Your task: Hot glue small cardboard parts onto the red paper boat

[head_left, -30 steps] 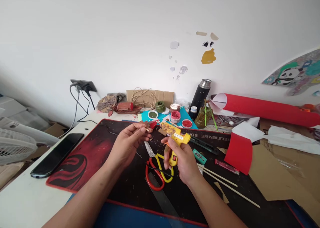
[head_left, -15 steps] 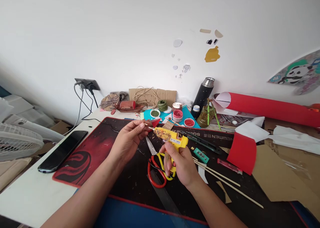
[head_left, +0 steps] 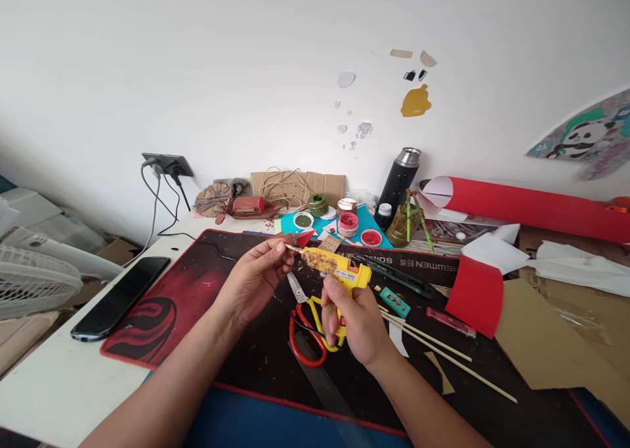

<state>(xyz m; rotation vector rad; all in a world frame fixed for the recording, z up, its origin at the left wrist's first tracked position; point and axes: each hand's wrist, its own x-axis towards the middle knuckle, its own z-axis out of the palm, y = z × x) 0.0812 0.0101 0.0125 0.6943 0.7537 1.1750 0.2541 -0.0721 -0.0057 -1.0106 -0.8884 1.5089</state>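
Note:
My right hand point(head_left: 361, 320) is wrapped round the handle of a yellow glue gun point(head_left: 322, 262), smeared brown along its front. The nozzle points left and reaches the fingertips of my left hand point(head_left: 256, 271). Those fingers are pinched together on something small, mostly hidden by the thumb and forefinger. Just behind them shows a brown and red pointed piece point(head_left: 306, 238); whether it is held, I cannot tell. Below the glue gun lie scissors point(head_left: 308, 353) with red and yellow handles, partly covered by my right hand, and a dark flat strip point(head_left: 325, 389).
Paint pots point(head_left: 348, 224) stand on blue card at the back, near a black flask point(head_left: 401, 176). Thin wooden sticks point(head_left: 460, 363), a green cutter knife point(head_left: 401, 279) and red card point(head_left: 477, 297) lie right. A phone point(head_left: 121, 297) is at left.
The view has shifted slightly. The glue gun's nozzle sits a little higher against my left fingertips, and both hands keep their grips.

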